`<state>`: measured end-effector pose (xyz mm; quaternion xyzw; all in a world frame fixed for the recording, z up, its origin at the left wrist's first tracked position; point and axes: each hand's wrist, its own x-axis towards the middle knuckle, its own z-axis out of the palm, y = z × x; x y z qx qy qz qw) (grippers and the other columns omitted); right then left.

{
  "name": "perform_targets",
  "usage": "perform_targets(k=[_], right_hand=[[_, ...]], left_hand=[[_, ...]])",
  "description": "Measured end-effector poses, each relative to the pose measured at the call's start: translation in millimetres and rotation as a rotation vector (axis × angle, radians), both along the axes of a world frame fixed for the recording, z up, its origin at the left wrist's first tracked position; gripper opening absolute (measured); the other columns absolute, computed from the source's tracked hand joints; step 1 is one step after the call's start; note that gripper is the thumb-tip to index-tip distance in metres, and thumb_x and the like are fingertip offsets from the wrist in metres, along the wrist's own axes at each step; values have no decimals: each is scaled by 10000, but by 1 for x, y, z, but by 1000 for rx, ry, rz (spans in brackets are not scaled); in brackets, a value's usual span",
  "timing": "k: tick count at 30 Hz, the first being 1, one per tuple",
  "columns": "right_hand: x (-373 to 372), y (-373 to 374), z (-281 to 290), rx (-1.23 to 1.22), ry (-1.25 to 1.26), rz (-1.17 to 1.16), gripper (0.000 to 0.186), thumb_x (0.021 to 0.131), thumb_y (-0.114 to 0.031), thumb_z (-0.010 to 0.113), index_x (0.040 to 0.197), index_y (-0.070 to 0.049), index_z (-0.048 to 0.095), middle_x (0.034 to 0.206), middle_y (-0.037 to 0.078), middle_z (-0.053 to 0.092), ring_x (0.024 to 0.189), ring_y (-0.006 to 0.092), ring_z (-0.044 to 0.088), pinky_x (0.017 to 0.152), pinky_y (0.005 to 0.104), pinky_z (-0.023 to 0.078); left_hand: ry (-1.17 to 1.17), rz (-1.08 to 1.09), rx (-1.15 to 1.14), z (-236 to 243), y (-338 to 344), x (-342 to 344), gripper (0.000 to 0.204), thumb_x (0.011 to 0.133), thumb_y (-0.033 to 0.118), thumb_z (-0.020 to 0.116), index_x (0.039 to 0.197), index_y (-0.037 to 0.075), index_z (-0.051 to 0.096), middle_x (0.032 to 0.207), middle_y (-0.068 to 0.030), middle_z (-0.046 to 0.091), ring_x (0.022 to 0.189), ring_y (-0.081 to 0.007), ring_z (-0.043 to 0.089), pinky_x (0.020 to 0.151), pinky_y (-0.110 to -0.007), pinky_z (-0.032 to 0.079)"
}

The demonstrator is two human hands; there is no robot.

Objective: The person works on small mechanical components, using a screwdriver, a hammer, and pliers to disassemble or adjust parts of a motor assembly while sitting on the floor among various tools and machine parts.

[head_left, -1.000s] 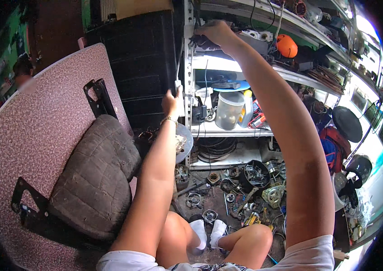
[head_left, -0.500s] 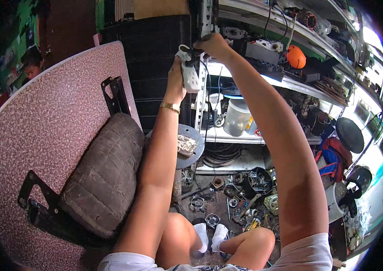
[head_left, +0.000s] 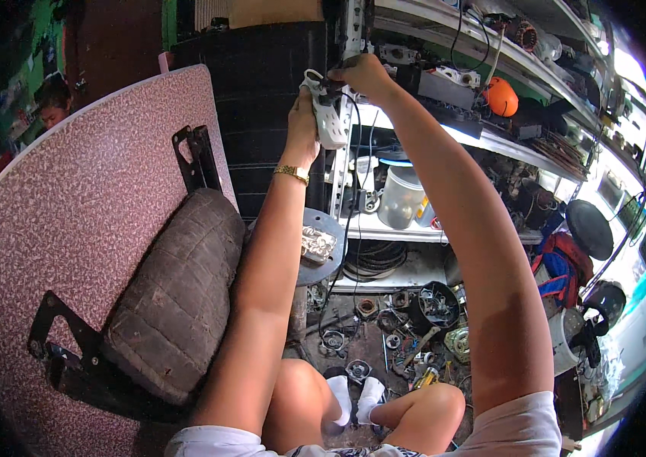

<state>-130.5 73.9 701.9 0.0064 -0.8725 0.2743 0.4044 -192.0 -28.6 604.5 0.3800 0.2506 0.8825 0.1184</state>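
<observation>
My left hand (head_left: 302,128) is raised and grips a white power strip (head_left: 329,116) held upright in front of the shelf post. My right hand (head_left: 362,74) is above it, with its fingers pinched on a dark plug or cable end at the strip's top. A black cable (head_left: 351,198) hangs down from the strip. A gold bracelet (head_left: 291,174) sits on my left wrist. Both forearms reach up from the lower edge of the view.
A metal shelf rack (head_left: 445,129) holds a clear plastic jar (head_left: 400,198), an orange helmet-like object (head_left: 503,96) and tangled parts. A pink speckled tabletop (head_left: 71,228) leans at left with a worn grey cushion (head_left: 174,293). Several metal parts litter the floor (head_left: 384,335). A person (head_left: 52,107) is at far left.
Both hands have come together higher in the view. The white power strip has come into my left hand, and my right hand has moved from the upper shelf to the strip's top.
</observation>
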Motion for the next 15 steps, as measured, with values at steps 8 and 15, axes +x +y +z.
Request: perform_targets(k=[8,15], right_hand=[[-7,14,1,56,-23,-126,214,721,-225,692,797,-25,687,713,36,660,608,117,573,557,257,445],[1,6,9,-23,5,23,253,697,-222,713,829,-9,678,750,80,659,619,153,572,615,279,458]], left_hand=[[34,12,-61,4,-1,9,352,951,360,382,1040,65,553,872,-14,609,736,-105,588,632,-264,486],[5,-162,52,5,14,5,427,926,462,362,1114,106,503,937,-24,584,823,-149,572,711,-305,494]])
